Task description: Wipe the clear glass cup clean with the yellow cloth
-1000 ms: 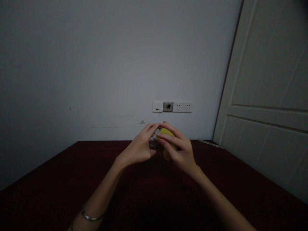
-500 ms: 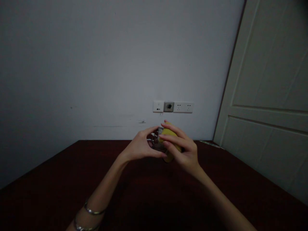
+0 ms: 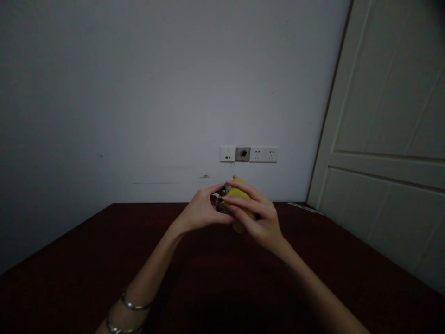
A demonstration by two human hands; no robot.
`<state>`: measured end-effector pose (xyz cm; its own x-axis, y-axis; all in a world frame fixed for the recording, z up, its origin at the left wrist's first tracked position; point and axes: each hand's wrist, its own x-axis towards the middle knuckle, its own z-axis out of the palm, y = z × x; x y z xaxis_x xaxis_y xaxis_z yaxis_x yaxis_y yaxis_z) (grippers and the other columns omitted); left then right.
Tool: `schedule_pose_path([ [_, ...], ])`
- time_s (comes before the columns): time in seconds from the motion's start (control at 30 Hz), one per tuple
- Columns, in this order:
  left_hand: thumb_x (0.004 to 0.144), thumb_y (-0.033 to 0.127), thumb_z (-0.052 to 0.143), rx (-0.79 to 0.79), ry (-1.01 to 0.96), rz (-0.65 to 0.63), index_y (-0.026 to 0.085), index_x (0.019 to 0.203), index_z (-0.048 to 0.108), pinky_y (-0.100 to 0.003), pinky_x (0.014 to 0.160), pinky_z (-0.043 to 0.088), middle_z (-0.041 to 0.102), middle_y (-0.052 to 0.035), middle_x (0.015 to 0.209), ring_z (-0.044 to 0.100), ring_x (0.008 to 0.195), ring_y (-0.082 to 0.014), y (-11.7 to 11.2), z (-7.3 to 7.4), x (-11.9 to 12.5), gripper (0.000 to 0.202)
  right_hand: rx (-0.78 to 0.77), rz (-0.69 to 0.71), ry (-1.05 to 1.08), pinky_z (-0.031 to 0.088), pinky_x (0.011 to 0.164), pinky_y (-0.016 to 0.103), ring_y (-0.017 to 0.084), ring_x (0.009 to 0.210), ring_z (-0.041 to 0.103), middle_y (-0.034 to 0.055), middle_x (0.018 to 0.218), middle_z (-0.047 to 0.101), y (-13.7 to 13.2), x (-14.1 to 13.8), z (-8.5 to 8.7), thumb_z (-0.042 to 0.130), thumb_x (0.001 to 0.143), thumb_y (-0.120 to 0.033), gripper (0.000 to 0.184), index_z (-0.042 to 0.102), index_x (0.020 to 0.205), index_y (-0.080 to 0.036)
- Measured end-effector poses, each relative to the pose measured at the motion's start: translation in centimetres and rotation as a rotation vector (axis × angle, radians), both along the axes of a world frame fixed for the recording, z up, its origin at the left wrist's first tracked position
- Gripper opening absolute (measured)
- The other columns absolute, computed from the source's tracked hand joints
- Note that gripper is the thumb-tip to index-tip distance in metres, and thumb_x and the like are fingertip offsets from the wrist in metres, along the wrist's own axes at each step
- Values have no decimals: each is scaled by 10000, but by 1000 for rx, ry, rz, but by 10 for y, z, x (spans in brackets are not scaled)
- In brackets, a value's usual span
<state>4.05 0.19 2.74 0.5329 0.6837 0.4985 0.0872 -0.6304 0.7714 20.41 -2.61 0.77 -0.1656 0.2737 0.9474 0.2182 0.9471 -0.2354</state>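
Both my hands meet in the air above the dark red-brown table (image 3: 104, 260). My right hand (image 3: 259, 218) is wrapped round a small rounded yellow object (image 3: 239, 226), fingers curled over its top. My left hand (image 3: 201, 213) pinches a small greyish metallic part (image 3: 222, 202) at the yellow object's left end, thumb and fingers closed on it. What that part is stays unclear in the dim light. Thin silver bangles (image 3: 134, 305) sit on my left forearm.
A plain grey wall stands behind the table, with a row of white sockets and a switch plate (image 3: 249, 154) just above my hands. A pale panelled door (image 3: 389, 139) fills the right side. A thin light strip (image 3: 305, 208) lies at the table's far right edge.
My hands stay together above the table. The left fingers have curled in from reaching over the object's top to pinching the part at its left end; both hands shifted slightly.
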Motion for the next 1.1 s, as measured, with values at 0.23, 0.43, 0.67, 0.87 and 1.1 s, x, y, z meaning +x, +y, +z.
schedule_pose_path([
  [0.23, 566, 274, 818, 128, 109, 81, 150, 1181, 573, -347, 864, 480, 646, -75, 1102, 601, 982, -225, 0, 0, 1, 673, -285, 2, 246, 476, 984, 415, 196, 1125, 604, 27, 1190, 660, 15, 2, 0, 594, 851, -236, 201, 720, 984, -319],
  [0.43, 629, 213, 740, 141, 92, 133, 150, 1172, 565, -281, 714, 497, 668, -49, 984, 613, 816, -171, 2, -3, 5, 574, 29, -76, -71, 436, 1031, 457, 225, 1207, 545, 52, 1249, 624, 9, 4, -1, 601, 832, -152, 278, 704, 1046, -296],
  [0.67, 609, 225, 746, 250, 100, 238, 164, 1164, 583, -336, 826, 486, 645, -78, 1107, 602, 951, -216, 3, -3, 7, 581, -10, -185, 45, 482, 987, 437, 214, 1144, 589, 72, 1247, 620, 10, -1, -3, 586, 848, -160, 263, 701, 1054, -275],
  [0.87, 604, 230, 753, 256, 129, 250, 161, 1142, 596, -378, 830, 487, 650, -92, 1057, 607, 923, -235, 8, -7, 4, 564, 66, -102, -131, 418, 1054, 473, 235, 1239, 518, 56, 1266, 611, 8, 1, -2, 606, 826, -142, 312, 692, 1080, -302],
  [1.1, 569, 296, 812, 62, 52, 179, 140, 1223, 544, -369, 820, 503, 622, -123, 1161, 613, 958, -239, 5, -3, 2, 724, -173, -12, 124, 465, 996, 456, 208, 1155, 583, 18, 1240, 630, 14, 5, 0, 596, 849, -212, 239, 708, 1014, -344],
])
